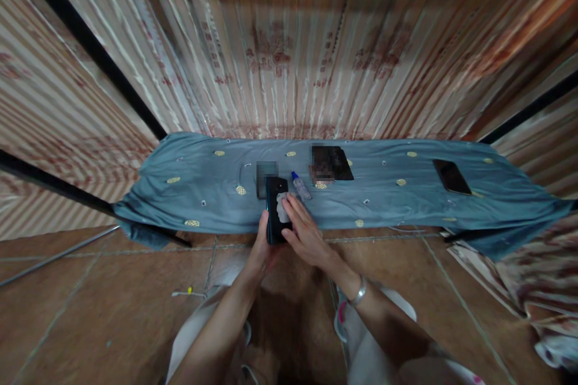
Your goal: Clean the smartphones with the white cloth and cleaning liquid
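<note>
Fingers of the right hand (303, 230) press a cloth (282, 207) on the phone (276, 210).

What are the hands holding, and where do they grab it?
The left hand grips a dark phone by its lower end. The right hand presses a small white cloth on it with its fingertips.

Bare forearms, silver bracelet (359, 293) on rt wrist

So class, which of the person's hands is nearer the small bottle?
Right. The right hand presses a cloth on the phone just beside the bottle; the left hand grips the phone's far edge.
</note>
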Available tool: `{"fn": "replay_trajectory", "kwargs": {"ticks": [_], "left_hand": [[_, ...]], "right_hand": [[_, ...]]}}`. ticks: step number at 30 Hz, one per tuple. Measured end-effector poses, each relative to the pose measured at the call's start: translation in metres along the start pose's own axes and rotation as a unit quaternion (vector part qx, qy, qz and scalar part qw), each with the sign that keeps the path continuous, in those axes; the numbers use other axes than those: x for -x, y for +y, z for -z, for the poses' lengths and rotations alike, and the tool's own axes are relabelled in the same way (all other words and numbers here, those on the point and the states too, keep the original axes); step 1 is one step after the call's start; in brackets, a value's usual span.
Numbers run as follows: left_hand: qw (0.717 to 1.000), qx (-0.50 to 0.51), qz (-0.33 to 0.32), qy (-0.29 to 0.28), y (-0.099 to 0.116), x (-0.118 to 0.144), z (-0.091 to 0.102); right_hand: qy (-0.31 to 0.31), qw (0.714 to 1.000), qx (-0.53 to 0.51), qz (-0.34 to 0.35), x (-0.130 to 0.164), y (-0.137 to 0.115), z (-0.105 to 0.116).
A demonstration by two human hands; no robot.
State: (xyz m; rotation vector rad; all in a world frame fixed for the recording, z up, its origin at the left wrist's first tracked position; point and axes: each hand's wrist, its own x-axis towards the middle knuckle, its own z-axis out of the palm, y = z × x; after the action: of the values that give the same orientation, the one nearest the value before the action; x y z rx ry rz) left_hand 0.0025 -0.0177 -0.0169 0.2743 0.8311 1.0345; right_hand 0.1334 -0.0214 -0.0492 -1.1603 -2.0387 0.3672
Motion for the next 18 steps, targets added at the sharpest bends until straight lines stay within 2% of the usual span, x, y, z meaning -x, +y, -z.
{"fn": "replay_trajectory", "kwargs": {"ticks": [6,11,18], "left_hand": [[0.998,0.002,-0.056,0.014,-0.008,-0.002,0.009],[0.994,-0.030,-0.103,0.007,-0.019,-0.001,0.015],[0.992,-0.095,-0.080,0.016,-0.034,-0.012,0.028]], "right_hand": [[-0.022,0.998,-0.006,0.054,0.006,-0.021,-0.004],[-0.024,0.998,0.002,0.054,0.003,-0.021,0.001],[-0.001,0.999,0.029,0.026,-0.004,-0.009,0.007]]}}
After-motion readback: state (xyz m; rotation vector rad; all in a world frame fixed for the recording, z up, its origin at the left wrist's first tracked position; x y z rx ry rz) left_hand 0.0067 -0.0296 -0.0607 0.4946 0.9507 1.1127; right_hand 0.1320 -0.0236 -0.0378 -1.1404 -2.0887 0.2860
